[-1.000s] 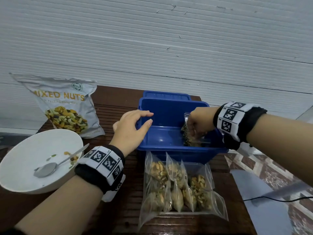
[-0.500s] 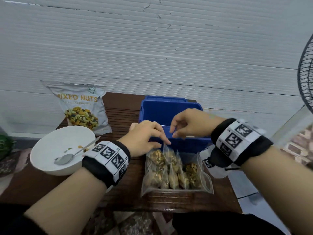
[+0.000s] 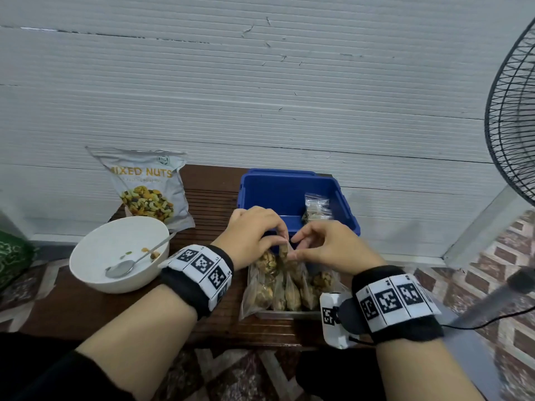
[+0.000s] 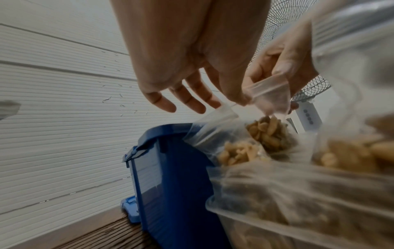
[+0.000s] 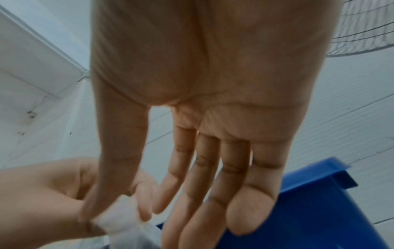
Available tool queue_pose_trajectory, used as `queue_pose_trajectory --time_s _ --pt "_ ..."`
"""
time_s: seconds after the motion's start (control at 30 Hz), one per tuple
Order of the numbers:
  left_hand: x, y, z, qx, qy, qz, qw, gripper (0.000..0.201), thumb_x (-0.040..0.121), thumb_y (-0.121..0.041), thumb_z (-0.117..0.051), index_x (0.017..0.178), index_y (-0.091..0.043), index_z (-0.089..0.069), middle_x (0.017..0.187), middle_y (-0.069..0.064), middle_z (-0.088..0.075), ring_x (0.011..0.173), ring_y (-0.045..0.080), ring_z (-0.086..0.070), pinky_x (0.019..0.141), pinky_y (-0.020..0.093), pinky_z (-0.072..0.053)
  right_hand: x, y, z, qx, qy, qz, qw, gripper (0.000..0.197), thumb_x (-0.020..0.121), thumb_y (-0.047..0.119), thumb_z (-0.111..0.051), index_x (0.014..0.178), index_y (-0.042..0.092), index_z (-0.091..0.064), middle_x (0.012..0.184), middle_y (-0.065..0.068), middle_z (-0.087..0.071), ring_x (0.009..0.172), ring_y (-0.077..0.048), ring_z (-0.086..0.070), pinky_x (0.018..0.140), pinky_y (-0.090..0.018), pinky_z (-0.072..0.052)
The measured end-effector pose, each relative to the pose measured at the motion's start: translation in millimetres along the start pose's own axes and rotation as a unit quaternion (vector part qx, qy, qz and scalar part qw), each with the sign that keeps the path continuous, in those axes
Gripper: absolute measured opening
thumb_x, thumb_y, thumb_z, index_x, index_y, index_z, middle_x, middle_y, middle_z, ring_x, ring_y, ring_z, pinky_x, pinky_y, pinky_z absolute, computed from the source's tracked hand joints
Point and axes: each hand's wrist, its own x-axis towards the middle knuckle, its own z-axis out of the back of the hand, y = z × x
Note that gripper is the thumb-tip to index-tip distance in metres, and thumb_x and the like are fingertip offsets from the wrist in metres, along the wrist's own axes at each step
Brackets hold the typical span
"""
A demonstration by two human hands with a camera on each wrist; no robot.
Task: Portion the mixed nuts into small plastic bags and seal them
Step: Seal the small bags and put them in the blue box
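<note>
Several small clear bags of nuts [image 3: 291, 295] stand together in a clear holder [image 3: 285, 314] on the brown table, just in front of a blue bin [image 3: 285, 188]. Both hands meet above them. My left hand [image 3: 285, 241] pinches the top of one small bag [image 4: 268, 91] between thumb and fingers, and my right hand [image 3: 293, 250] pinches the same top from the other side. In the right wrist view the thumb presses on the bag's top [image 5: 119, 214]. One more filled bag [image 3: 317, 208] lies inside the bin at its right.
A silver "Mixed Nuts" pouch [image 3: 147, 186] leans on the wall at the back left. A white bowl [image 3: 86, 257] with a spoon [image 3: 127, 264] and a few nuts stands at the left. A standing fan [image 3: 512, 117] is at the right, with a cable [image 3: 492, 319] below it.
My right hand left a filled bag in the blue bin and drew back to the standing bags. My left hand came off the bin's rim. Both now pinch one bag's top.
</note>
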Motion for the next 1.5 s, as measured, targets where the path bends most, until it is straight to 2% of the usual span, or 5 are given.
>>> queue_pose_trajectory --time_s 0.33,0.57,1.2,1.4,1.5 --pt "3 -5 4 -0.097 -0.016 0.022 0.995 0.004 0.094 -0.029 -0.059 0.094 -0.033 -0.059 0.092 -0.014 -0.060 0.095 0.007 -0.054 0.092 0.036 -0.039 6 -17 0 0.023 -0.130 0.049 0.990 0.008 0.084 0.022 -0.071 0.077 0.019 -0.068 0.075 0.002 -0.068 0.072 -0.012 -0.063 0.070 -0.025 -0.049" --pt "2 -5 4 -0.138 -0.021 0.056 0.989 0.009 0.092 -0.017 -0.062 0.091 -0.026 -0.059 0.090 -0.013 -0.060 0.087 0.000 -0.055 0.075 0.003 -0.039 10 -28 1 0.054 -0.141 0.055 0.987 0.013 0.089 0.018 -0.065 0.077 0.021 -0.066 0.074 0.001 -0.069 0.070 -0.012 -0.065 0.073 -0.030 -0.053" --pt "5 -9 -2 -0.150 -0.047 0.039 0.987 0.013 0.091 -0.017 -0.063 0.084 -0.027 -0.057 0.087 -0.013 -0.057 0.085 0.001 -0.054 0.076 0.009 -0.038 11 -26 -1 0.057 -0.153 0.088 0.983 0.014 0.086 0.013 -0.068 0.076 0.023 -0.064 0.075 0.006 -0.066 0.072 -0.007 -0.060 0.072 -0.022 -0.048" --pt "5 -11 -4 -0.136 -0.037 0.024 0.990 0.016 0.091 -0.018 -0.064 0.082 -0.030 -0.058 0.087 -0.012 -0.059 0.089 0.008 -0.055 0.084 0.023 -0.043 7 -19 -2 0.029 -0.155 0.103 0.982 0.012 0.083 0.017 -0.071 0.074 0.022 -0.066 0.077 0.001 -0.067 0.074 -0.013 -0.062 0.068 -0.015 -0.045" --pt "5 -13 -4 -0.160 -0.043 0.031 0.986 0.009 0.092 -0.017 -0.062 0.088 -0.025 -0.061 0.090 -0.011 -0.060 0.090 0.007 -0.057 0.082 0.016 -0.042 8 -16 -3 -0.006 -0.152 0.101 0.983 0.018 0.087 0.014 -0.066 0.072 0.023 -0.061 0.074 0.005 -0.063 0.072 -0.009 -0.058 0.069 -0.020 -0.044"
